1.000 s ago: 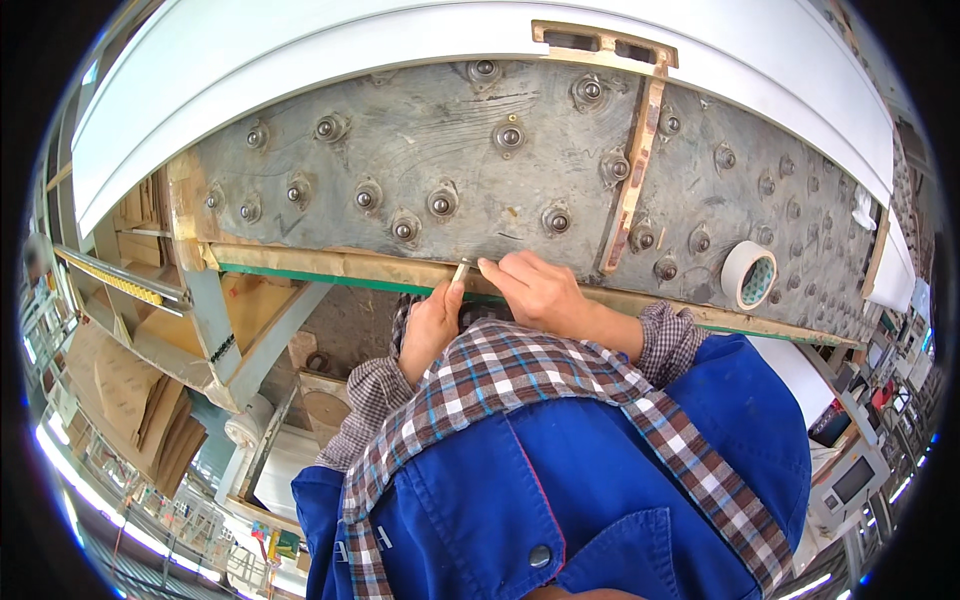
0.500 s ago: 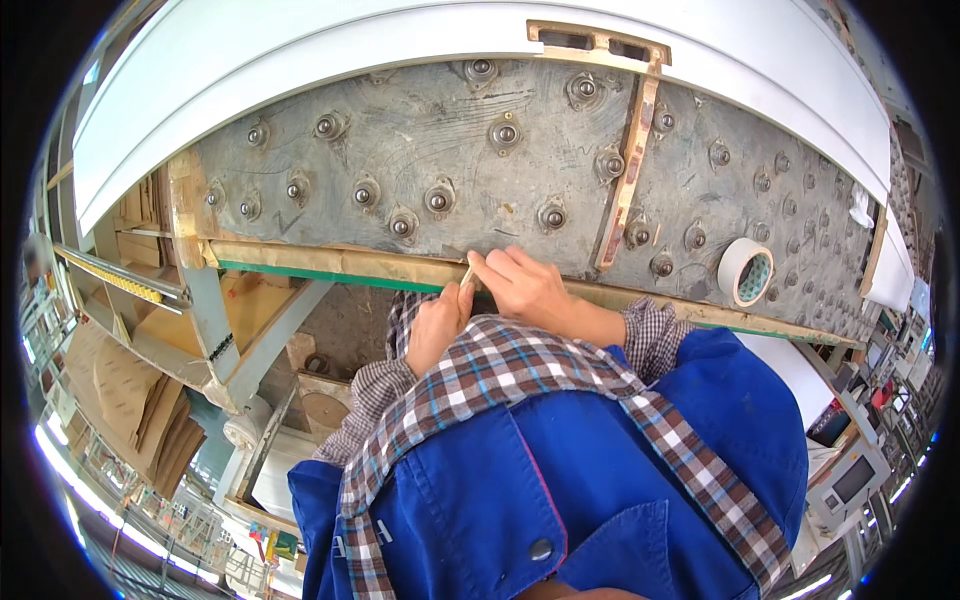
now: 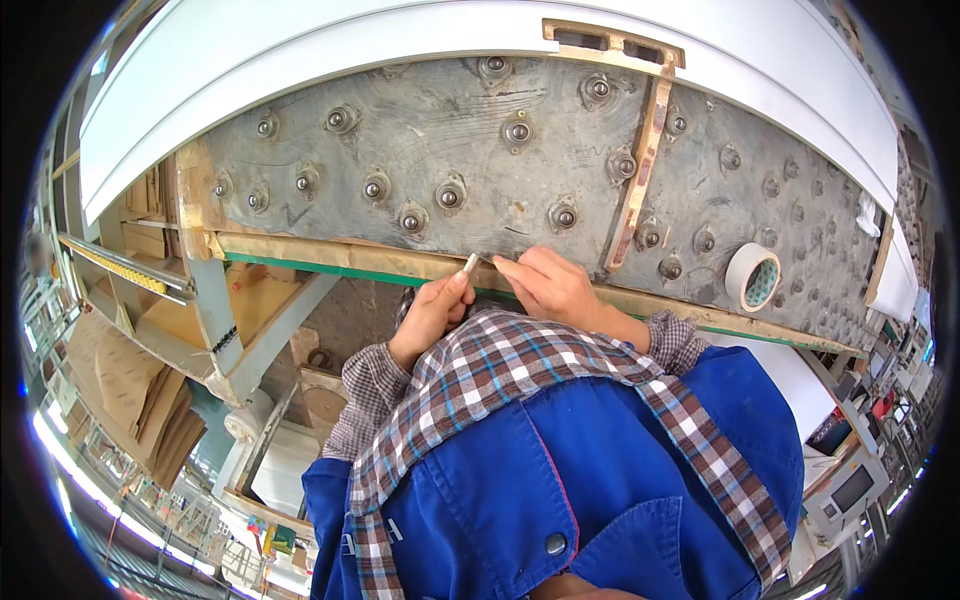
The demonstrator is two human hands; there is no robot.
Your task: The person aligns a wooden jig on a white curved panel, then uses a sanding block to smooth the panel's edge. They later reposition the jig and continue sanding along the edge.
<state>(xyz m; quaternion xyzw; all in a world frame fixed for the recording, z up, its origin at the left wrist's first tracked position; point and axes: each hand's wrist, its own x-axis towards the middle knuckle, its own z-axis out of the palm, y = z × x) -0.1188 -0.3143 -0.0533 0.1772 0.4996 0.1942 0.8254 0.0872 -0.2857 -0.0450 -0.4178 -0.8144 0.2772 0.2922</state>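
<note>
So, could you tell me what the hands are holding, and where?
The left hand pinches the end of a small pale strip; the right hand touches it.

Single head-worn fisheye view, steeply downward, close over the grey studded worktable [image 3: 480, 150]

A grey, worn work table [image 3: 480, 150] with many round metal studs carries a roll of beige masking tape [image 3: 752, 277] near its right front edge. A narrow wooden strip [image 3: 640, 165] lies across the surface.
</note>
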